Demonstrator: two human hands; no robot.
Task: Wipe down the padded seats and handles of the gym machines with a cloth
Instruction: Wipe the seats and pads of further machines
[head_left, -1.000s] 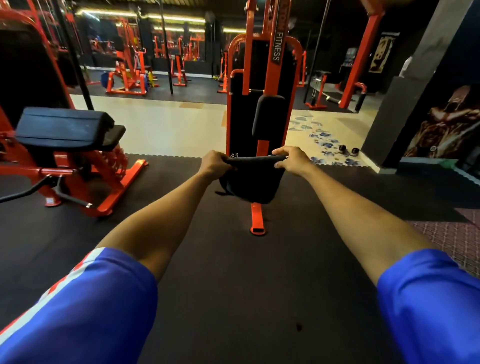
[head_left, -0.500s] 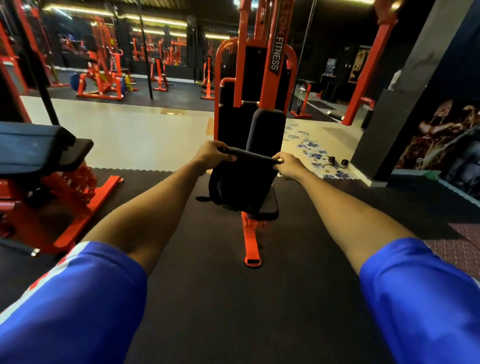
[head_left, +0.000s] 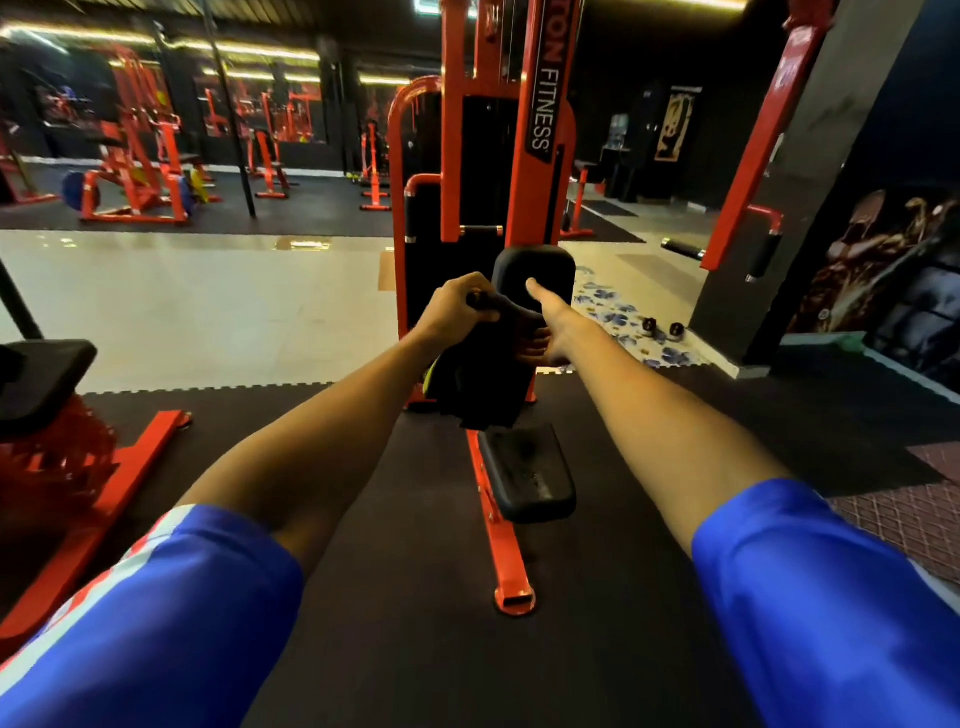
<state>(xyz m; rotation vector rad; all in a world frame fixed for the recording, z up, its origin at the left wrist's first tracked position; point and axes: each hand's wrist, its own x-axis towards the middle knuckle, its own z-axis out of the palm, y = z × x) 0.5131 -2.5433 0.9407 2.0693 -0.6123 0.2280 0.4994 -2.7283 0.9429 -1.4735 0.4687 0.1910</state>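
L hand (head_left: 452, 312) fists cloth (head_left: 483, 374) top, R hand (head_left: 553, 332) curls round its edge, thumb out; we fold it flat, wipe seat (head_left: 530, 473) firmly.

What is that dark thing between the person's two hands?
A cloth hangs there, bunched, gripped by both the left hand and the right hand. The head view shows it.

— What was underfoot?
— Black rubber matting (head_left: 415, 649) below me, a pale glossy floor (head_left: 208, 301) beyond it.
— And the far end?
— Dim, lit by yellow strip lights (head_left: 260, 51) along the ceiling. On my right rose a grey pillar (head_left: 810, 156), a dark figure mural (head_left: 883, 270) just beside it.
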